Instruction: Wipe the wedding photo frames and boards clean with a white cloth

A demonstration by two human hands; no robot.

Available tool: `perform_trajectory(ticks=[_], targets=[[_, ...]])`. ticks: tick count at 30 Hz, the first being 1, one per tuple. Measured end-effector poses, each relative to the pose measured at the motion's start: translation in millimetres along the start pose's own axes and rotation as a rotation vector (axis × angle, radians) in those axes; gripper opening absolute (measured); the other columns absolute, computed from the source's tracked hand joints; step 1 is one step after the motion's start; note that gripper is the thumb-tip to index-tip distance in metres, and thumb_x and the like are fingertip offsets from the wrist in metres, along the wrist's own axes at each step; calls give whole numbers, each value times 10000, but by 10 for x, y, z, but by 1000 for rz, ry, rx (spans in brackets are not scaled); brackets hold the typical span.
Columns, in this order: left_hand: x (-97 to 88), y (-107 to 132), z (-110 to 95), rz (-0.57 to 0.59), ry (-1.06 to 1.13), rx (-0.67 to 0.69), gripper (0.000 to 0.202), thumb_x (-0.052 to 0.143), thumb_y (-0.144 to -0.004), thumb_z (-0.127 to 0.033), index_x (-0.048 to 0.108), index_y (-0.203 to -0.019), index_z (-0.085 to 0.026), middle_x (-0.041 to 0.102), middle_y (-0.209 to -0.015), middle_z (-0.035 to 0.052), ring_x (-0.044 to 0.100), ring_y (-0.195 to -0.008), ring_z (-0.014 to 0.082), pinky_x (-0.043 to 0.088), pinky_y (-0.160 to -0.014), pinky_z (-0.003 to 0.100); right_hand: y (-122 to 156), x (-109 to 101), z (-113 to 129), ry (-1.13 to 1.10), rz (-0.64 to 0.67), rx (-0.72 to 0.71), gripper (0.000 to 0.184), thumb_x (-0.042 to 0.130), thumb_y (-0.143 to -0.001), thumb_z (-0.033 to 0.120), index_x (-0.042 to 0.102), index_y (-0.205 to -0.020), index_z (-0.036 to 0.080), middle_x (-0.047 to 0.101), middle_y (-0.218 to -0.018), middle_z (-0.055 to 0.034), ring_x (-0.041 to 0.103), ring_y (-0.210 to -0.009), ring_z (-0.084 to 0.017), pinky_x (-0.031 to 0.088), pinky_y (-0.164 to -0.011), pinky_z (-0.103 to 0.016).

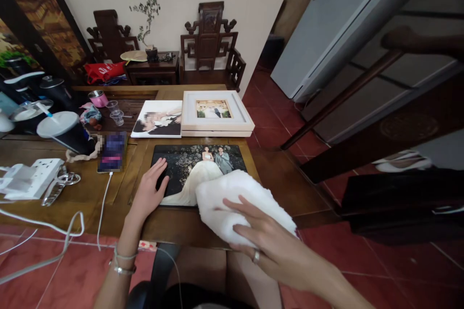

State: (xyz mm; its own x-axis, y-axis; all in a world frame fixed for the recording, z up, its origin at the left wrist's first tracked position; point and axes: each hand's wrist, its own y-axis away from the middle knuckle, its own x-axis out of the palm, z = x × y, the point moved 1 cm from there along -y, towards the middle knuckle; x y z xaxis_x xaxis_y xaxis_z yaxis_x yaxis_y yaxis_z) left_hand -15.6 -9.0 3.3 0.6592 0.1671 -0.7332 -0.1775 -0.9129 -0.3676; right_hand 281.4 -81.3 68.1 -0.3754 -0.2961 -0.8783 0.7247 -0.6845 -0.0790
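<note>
A dark wedding photo panel (183, 166) lies flat near the front edge of the wooden table, showing a couple, one in a long white gown. My left hand (150, 188) rests on the panel's left edge, fingers stretched out and holding nothing. Over the panel's lower right part lies a fluffy white cloth (242, 188), which hides that corner and hangs past the table edge. My right hand (259, 229), with a ring on one finger, grips the cloth and presses it down.
Behind the panel are a pale framed photo (188, 113) and a white-edged photo album (155, 128). To the left stand a phone (111, 152) on a cable, a lidded cup (67, 130), a power strip (39, 178) and a pink cup (97, 98). Carved chairs (210, 34) line the wall.
</note>
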Motion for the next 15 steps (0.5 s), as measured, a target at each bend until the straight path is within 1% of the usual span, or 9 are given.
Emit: perform_trajectory(ticks=[2,4,7,9,12,13,15], targets=[[10,3,14,-2,5,4,399,471,-922,-283,537,-1301,-178,511,-1403,108,418,-1346,232,345,-1125,466,-115,-98,-72,-32,33,20,234,478,-924,326,642,-799,216,574,-1325,-112,436,-1314,-270,347,-1100,-482],[14,3,21,-3,12,6,395,471,-922,-279,539,-1300,-188,515,-1401,102,418,-1346,230,348,-1123,469,-307,-149,-242,-34,0,48,264,446,-935,377,653,-868,227,554,-1352,-90,427,-1318,-294,367,-1078,-497],[6,0,15,2,9,4,391,468,-921,-283,546,-1291,-182,518,-1396,110,427,-1340,233,351,-1119,475,-672,-148,-544,15,-102,87,310,369,-962,378,639,-962,228,586,-1308,-89,371,-1356,-290,340,-1089,-518],[-3,-3,5,5,1,-4,392,468,-921,-289,548,-1287,-173,519,-1394,118,432,-1337,234,352,-1117,474,-904,-115,-687,60,-120,92,319,349,-971,349,632,-979,201,589,-1298,-121,346,-1370,-287,302,-1107,-532],[-15,-6,-7,9,-1,-16,396,469,-920,-295,549,-1286,-164,521,-1391,124,428,-1340,235,350,-1120,465,-1111,-29,-752,136,-129,94,287,397,-950,288,641,-1013,150,495,-1392,-178,282,-1393,-336,229,-1102,-620],[-18,-7,-9,10,0,-18,398,469,-921,-297,547,-1288,-165,520,-1392,124,427,-1340,236,349,-1121,466,-1126,12,-733,159,-141,88,265,426,-931,260,647,-1023,144,458,-1424,-180,249,-1402,-354,205,-1091,-654],[-21,-7,-12,10,2,-16,401,468,-922,-303,543,-1293,-170,518,-1394,123,431,-1337,239,347,-1120,474,-1076,114,-645,193,-156,56,234,489,-879,211,665,-1024,158,405,-1468,-155,192,-1416,-370,172,-1078,-690]])
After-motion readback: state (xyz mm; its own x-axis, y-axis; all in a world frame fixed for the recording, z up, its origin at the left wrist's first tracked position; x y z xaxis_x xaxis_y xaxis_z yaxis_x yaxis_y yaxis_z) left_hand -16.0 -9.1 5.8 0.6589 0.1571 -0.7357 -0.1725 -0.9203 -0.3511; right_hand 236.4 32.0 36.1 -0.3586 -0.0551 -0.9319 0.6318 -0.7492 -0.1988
